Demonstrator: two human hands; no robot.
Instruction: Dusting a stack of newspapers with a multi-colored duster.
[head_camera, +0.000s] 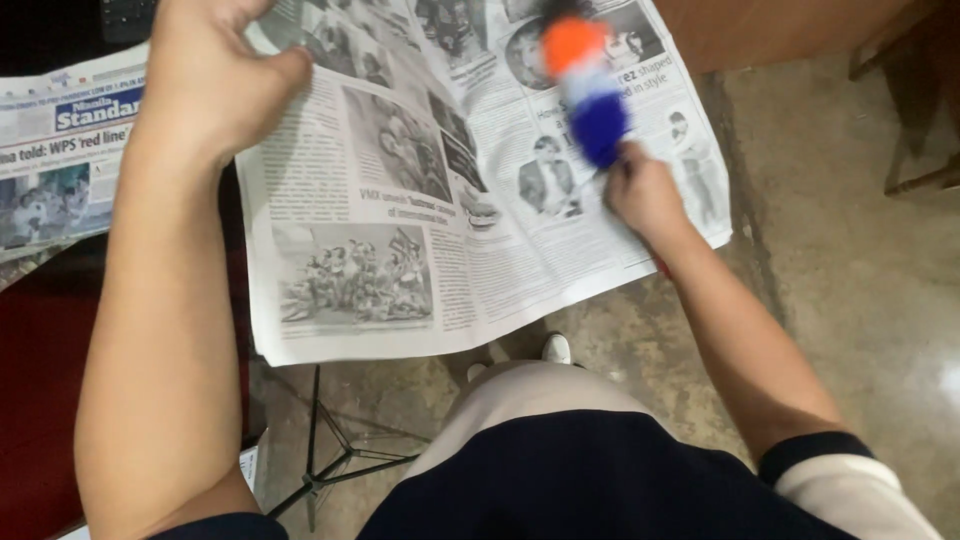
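My right hand (645, 195) was closed tight around the handle of a fluffy duster (588, 85), its head banded orange, white and blue, blurred as it stood up over the open newspaper (400, 200). The duster's blue end sat just above my knuckles, the orange tip near the top edge of the view, all of it over the right-hand page with the small portrait photos. My left hand (215, 80) was at the paper's upper left corner, fingers curled loosely with the thumb pointing right onto the page; I could not tell whether it pinched the sheet or only pressed on it. The spread hung past the front edge of the dark surface (60, 340) and over the concrete floor (850, 250). A second folded newspaper (60, 150) lay to the left, partly under my forearm. Below, a black tripod stand (320, 450) stood on the floor beside my knee, and one white shoe (556, 348) peeked out under the page.
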